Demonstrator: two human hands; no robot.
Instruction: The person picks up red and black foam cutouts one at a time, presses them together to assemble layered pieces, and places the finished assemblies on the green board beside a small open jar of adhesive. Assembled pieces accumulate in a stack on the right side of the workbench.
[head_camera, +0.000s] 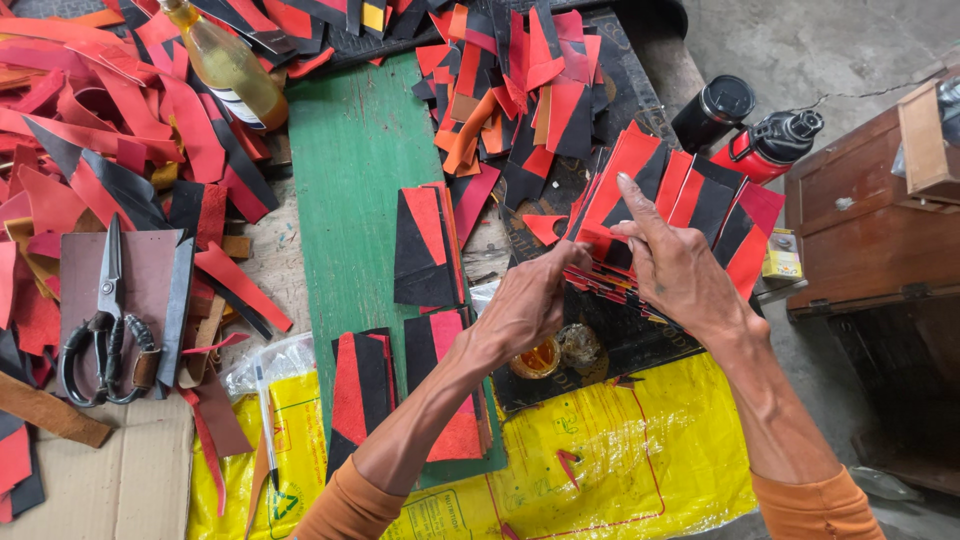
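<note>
Nearest lies a yellow plastic sheet (620, 450) spread over the surface, with a strip of brown cardboard (110, 480) at the near left. On the sheet's far edge sits a small open tin of amber glue (540, 358), just under the left hand.

The left hand (525, 305) reaches in from the near middle, its fingers bunched together, and its tips pinch the near left corner of a fanned row of red-and-black pieces (680, 195). The right hand (678, 270) comes in from the near right and lies on the same row, just right of the left hand; its forefinger is stretched out and presses flat on a red piece while the other fingers curl, so this grip is closed on nothing. The row runs from the left hand's fingertips toward the far right, overlapping like tiles, so its long axis leads away from both hands; the left hand is at its end and the right hand is over its middle.

On the green board (350, 190) to the left lie three small stacks of finished pieces (425, 245). Further left, scissors (105, 320) rest on a brown sheet. Beyond are heaps of red and black offcuts (110, 110), a glass bottle (230, 65) and, far right, two flasks (750, 130).
</note>
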